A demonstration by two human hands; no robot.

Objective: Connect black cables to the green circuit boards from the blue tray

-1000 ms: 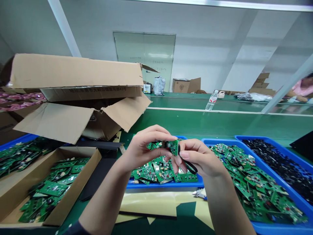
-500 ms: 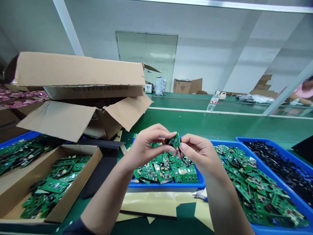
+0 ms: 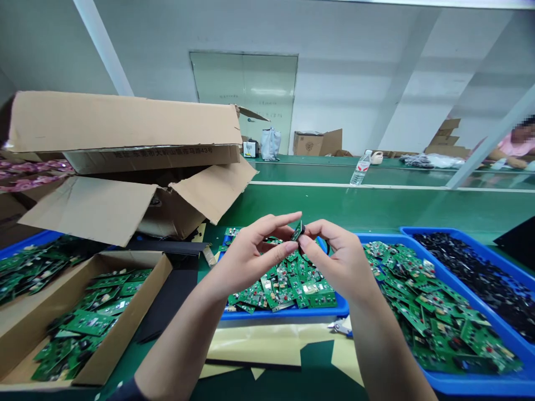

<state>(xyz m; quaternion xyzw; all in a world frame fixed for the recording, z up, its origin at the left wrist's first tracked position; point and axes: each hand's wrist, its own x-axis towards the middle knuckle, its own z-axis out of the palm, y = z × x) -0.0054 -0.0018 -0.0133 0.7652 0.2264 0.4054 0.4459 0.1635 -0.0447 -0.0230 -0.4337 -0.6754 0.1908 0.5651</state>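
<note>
Between my two hands, above the middle blue tray (image 3: 267, 315), a small green circuit board (image 3: 298, 230) is held nearly edge-on. The thumb and fingers of my left hand (image 3: 261, 242) pinch its left side, with the index finger stretched past its top. My right hand (image 3: 334, 250) grips the other side at a dark part, and a black loop shows by its fingers. My fingers hide much of the board. Many loose green circuit boards (image 3: 284, 284) lie in the tray below.
On the right stand a blue tray of circuit boards (image 3: 434, 312) and a blue tray of small black parts (image 3: 472, 273). An open carton of boards (image 3: 96, 317) is at left, below large cardboard boxes (image 3: 125, 122). Pliers (image 3: 340, 327) lie in front; a water bottle (image 3: 361, 168) stands behind.
The circuit board has turned from showing its face to nearly edge-on. My right fingers have shifted on it, and the black loop has moved to their right side. The view has shifted slightly.
</note>
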